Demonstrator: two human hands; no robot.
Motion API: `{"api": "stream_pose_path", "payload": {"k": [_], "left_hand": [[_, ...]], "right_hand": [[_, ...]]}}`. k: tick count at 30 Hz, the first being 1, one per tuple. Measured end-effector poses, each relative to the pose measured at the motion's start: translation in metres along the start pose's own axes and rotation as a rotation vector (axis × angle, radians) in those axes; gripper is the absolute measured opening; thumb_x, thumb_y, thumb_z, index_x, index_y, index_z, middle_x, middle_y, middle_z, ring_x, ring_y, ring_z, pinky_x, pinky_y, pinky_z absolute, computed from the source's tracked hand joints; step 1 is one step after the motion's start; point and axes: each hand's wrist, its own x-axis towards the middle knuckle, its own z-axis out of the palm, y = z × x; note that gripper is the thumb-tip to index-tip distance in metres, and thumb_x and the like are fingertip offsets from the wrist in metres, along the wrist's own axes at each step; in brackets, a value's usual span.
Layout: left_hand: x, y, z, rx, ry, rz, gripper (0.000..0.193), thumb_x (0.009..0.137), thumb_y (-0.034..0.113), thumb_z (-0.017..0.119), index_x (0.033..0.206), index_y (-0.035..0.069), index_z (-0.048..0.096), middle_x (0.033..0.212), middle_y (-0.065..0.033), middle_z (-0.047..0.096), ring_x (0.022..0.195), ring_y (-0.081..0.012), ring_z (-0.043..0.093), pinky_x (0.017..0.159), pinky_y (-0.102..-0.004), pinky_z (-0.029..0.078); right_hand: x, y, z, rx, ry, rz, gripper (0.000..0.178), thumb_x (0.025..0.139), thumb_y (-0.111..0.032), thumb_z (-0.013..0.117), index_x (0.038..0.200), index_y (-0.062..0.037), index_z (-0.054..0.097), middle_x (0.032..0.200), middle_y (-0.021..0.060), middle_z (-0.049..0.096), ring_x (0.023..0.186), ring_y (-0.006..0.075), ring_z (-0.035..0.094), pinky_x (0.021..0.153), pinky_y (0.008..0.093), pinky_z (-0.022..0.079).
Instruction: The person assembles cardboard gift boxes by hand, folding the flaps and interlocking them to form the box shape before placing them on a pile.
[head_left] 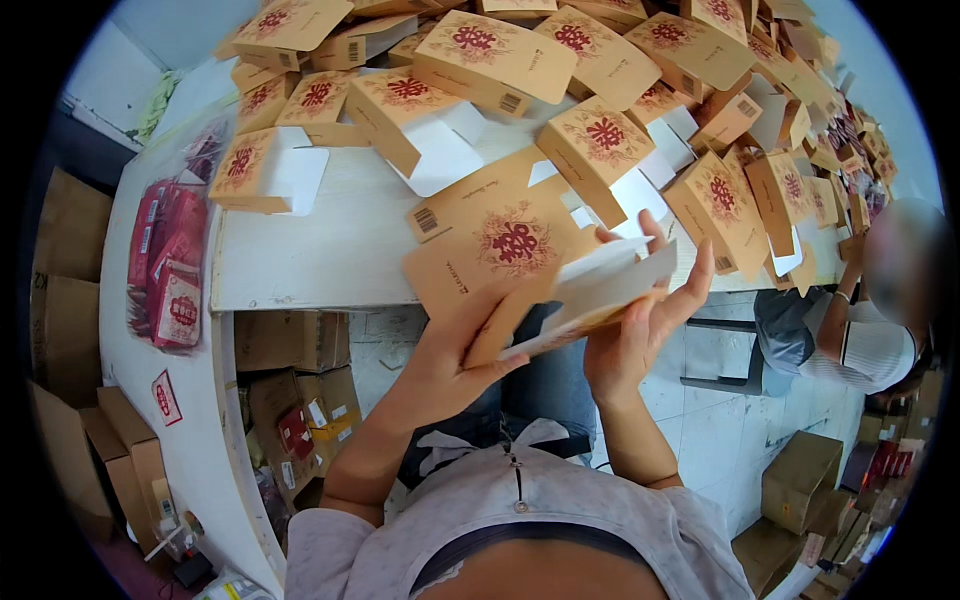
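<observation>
A part-folded gold carton (583, 325) with a white inside is held over the table's near edge, its white flaps standing out to the right. My left hand (440, 350) is closed on the carton's left end, thumb along the lower edge. My right hand (630, 345) holds the right end, thumb on the near side and fingers raised and partly spread behind the flaps. Just beyond lies a flat gold carton blank (490, 235) with a red emblem, partly covered by my left hand and the held carton.
Many folded gold cartons (495, 55) are heaped along the table's (310, 255) far side and to the right. A clear bag of red packets (175, 270) lies at the left. Cardboard boxes (290, 340) stand below. Another person (860, 330) sits at the right.
</observation>
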Motion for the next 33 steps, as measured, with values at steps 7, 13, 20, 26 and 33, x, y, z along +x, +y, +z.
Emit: {"api": "stream_pose_path", "payload": {"k": [7,13,20,26,33], "left_hand": [[-0.012,-0.019,0.018,-0.393,0.269,0.110,0.054,0.082,0.029,0.062,0.123,0.002,0.041,0.110,-0.0076,0.051,0.098,-0.0106,0.047,0.084,-0.0256,0.039],[-0.008,-0.005,0.026,-0.365,0.450,0.028,0.033,0.079,0.014,0.048,0.110,0.001,0.047,0.085,-0.0031,0.052,0.082,-0.0087,0.047,0.075,-0.0238,0.039],[-0.008,-0.009,0.028,-0.400,0.486,0.213,0.033,0.077,0.002,0.044,0.110,0.003,0.041,0.102,-0.0102,0.052,0.085,-0.0105,0.047,0.076,-0.0247,0.038],[-0.008,-0.017,0.035,-0.303,0.587,0.386,0.041,0.076,-0.003,0.044,0.116,0.003,0.033,0.113,-0.0177,0.052,0.093,-0.0174,0.052,0.082,-0.0296,0.040],[-0.009,-0.019,0.026,-0.001,0.521,0.387,0.032,0.077,0.005,0.056,0.108,0.001,0.045,0.108,-0.0193,0.053,0.094,-0.0251,0.054,0.082,-0.0335,0.043]], "right_hand": [[-0.015,-0.016,0.008,0.039,0.044,0.259,0.065,0.084,-0.012,0.047,0.138,-0.0141,0.011,0.109,0.0122,0.046,0.094,0.0165,0.046,0.086,0.0296,0.036],[-0.025,-0.012,0.003,-0.192,-0.024,0.102,0.051,0.076,-0.002,0.044,0.124,-0.0048,0.027,0.101,0.0152,0.049,0.088,0.0169,0.047,0.082,0.0285,0.037],[-0.029,-0.015,0.000,-0.160,-0.098,0.066,0.028,0.079,0.000,0.045,0.106,-0.0002,0.036,0.102,0.0243,0.054,0.093,0.0235,0.055,0.085,0.0325,0.042],[-0.019,-0.016,0.005,-0.146,-0.196,0.036,0.028,0.076,-0.015,0.066,0.092,0.0007,0.049,0.107,0.0246,0.056,0.094,0.0252,0.056,0.083,0.0353,0.045],[-0.017,-0.011,-0.005,-0.422,-0.240,0.050,0.019,0.069,-0.012,0.069,0.072,0.0015,0.056,0.101,0.0218,0.060,0.086,0.0241,0.059,0.078,0.0330,0.046]]}}
